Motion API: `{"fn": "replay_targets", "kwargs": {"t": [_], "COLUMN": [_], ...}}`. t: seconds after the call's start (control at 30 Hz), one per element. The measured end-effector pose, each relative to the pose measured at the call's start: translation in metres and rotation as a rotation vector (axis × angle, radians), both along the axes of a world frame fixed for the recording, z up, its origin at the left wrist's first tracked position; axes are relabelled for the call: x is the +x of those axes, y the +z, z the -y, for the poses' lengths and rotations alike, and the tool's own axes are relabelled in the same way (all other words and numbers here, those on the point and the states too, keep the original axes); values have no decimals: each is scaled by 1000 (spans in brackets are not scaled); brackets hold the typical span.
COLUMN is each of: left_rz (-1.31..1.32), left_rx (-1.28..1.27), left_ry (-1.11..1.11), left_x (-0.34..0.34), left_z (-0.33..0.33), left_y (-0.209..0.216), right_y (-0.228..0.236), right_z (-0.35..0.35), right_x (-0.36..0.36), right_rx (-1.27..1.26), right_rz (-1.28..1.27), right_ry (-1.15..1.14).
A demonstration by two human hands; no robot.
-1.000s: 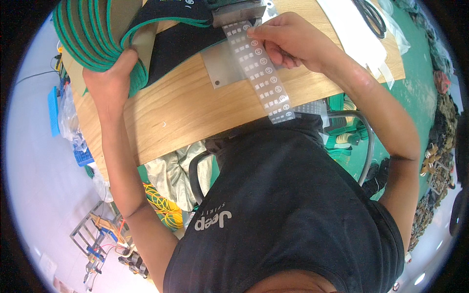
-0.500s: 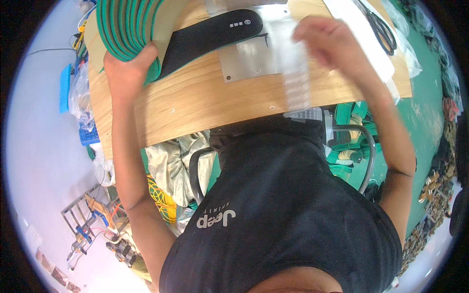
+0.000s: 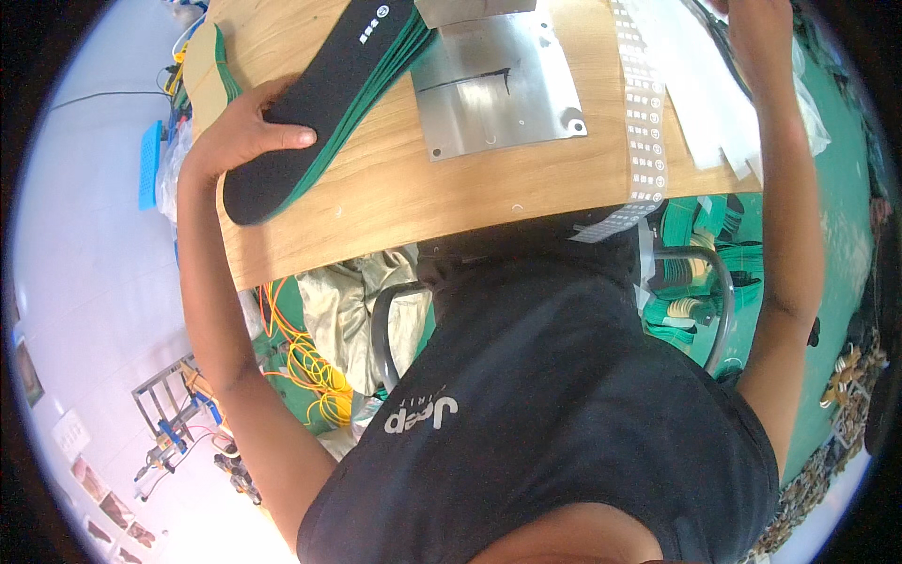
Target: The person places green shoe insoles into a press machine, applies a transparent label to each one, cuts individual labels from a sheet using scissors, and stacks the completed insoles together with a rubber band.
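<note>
My left hand (image 3: 246, 132) is closed round a stack of insoles (image 3: 324, 108) at the table's left, thumb on top. The uppermost insole is black with a small white print at its far end; green edges of several more show beneath it. Beyond that hand lies a beige and green insole (image 3: 209, 70). My right hand (image 3: 759, 42) is at the upper right edge of the view, by white sheets and a black cable; its fingers are mostly cut off. Between the hands lie a shiny metal plate (image 3: 536, 94) with a dark line and a clear strip with white prints (image 3: 644, 122).
The wooden table (image 3: 395, 197) ends just before my body, and the strip hangs over its edge. White sheets (image 3: 681, 85) lie at the right. Under and beside the table are green insole bundles (image 3: 695, 235), a chair arm (image 3: 719, 301) and yellow hoses (image 3: 319, 371).
My left hand has brought the insole stack lower, black side up, where beige and green layers were fanned before. My right hand has moved from the strip to the far right; the strip now lies flat.
</note>
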State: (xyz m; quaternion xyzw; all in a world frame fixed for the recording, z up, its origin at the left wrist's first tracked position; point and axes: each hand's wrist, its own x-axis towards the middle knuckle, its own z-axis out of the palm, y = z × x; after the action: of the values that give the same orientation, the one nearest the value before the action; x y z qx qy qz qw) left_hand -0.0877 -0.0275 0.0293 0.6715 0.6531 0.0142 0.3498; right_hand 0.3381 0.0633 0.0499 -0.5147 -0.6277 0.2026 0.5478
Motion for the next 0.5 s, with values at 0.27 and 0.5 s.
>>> {"fn": "replay_targets", "kwargs": {"t": [0.27,0.5], "left_rz": [-236,-138], "left_rx": [400,619], "left_ry": [-31,-122], "left_x": [41,44], "left_z": [45,107], "left_y": [38,38], "right_y": [-9,-18], "right_z": [124,90], "right_x": [-118,-189], "right_rx": [466,442], "right_rz": [469,982], "right_ry": [690,856]}}
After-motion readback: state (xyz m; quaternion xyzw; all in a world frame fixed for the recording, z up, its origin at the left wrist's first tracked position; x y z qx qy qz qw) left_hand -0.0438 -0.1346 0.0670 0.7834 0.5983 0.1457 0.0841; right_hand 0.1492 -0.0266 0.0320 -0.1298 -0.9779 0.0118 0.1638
